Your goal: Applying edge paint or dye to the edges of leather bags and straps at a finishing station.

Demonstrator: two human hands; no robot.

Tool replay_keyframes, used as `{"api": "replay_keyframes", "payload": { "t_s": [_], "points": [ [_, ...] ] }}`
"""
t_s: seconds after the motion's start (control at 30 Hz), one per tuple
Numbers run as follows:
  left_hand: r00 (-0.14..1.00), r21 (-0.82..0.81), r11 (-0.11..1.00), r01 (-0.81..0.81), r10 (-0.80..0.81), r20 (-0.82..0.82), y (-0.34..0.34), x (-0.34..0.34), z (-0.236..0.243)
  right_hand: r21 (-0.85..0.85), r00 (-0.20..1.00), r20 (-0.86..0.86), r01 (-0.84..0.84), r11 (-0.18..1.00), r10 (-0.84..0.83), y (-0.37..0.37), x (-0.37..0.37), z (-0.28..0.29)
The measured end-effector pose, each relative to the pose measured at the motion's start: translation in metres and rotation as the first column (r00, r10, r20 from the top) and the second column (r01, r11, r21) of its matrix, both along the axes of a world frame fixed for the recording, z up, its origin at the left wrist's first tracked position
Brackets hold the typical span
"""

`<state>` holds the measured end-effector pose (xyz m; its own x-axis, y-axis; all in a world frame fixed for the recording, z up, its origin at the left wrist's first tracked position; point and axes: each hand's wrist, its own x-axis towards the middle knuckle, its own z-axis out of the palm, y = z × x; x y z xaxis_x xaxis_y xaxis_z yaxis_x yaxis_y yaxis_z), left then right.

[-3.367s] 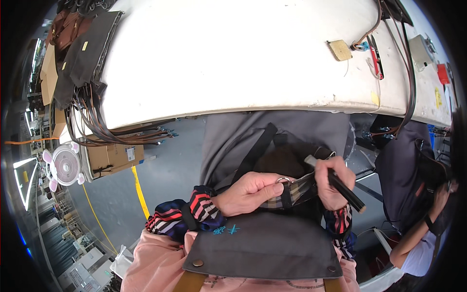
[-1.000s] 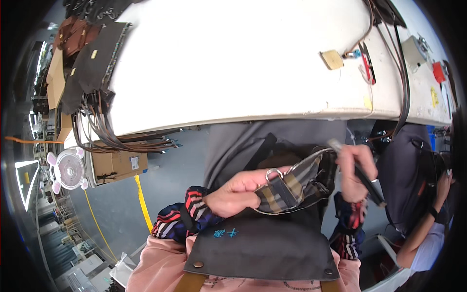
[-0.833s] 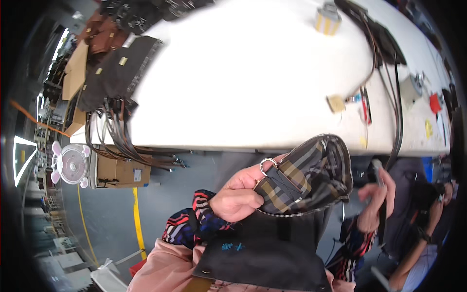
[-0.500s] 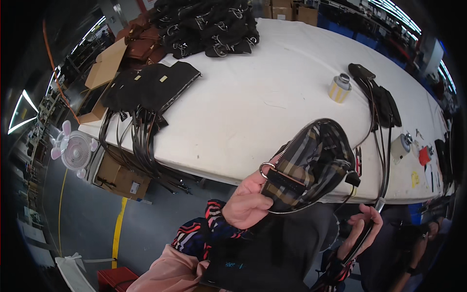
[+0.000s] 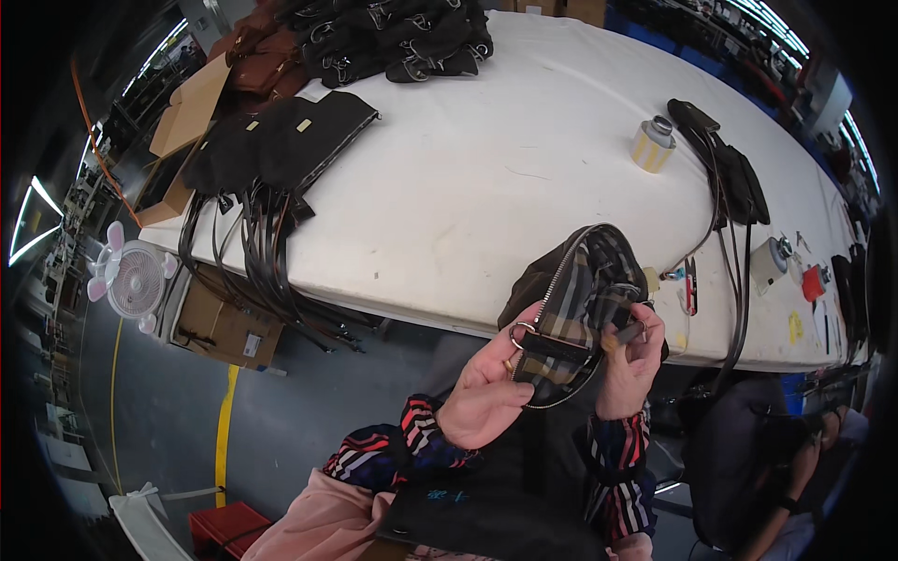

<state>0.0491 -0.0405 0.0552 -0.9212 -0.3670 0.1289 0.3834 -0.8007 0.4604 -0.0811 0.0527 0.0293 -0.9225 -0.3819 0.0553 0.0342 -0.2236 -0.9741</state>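
A small dark bag [image 5: 533, 290] with a silver zip and plaid lining [image 5: 571, 323] stands open above the near edge of the table. My left hand [image 5: 486, 397] is closed on its left rim, thumb in front, beside a metal ring [image 5: 521, 333] and a short black tab [image 5: 554, 350]. My right hand [image 5: 631, 369] is closed at the right rim, fingertips bent in over the opening. Those fingertips are blurred, and a bit of metal shows by them. A black apron [image 5: 496, 505] covers my lap.
Black bag pieces with straps [image 5: 281, 150] lie at the table's left edge, near a heap of black bags [image 5: 393, 37]. A yellow-striped can [image 5: 652, 145], black pouches [image 5: 734, 178] and a grey can [image 5: 772, 262] stand right. Another person's arm [image 5: 800, 467] is at lower right.
My right hand has left the hanging strap with the metal end and moved up and left to the bag. The bag's opening has narrowed. The view has shifted slightly.
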Motion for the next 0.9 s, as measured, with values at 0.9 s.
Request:
{"api": "replay_keyframes", "payload": {
  "t_s": [0.9],
  "points": [
    [0.852,-0.815,0.252,0.522,-0.200,0.484,-0.026,-0.012,-0.008,0.331,0.912,-0.244,-0.241,0.912,0.330,0.102,0.027,0.006]
  ]
}}
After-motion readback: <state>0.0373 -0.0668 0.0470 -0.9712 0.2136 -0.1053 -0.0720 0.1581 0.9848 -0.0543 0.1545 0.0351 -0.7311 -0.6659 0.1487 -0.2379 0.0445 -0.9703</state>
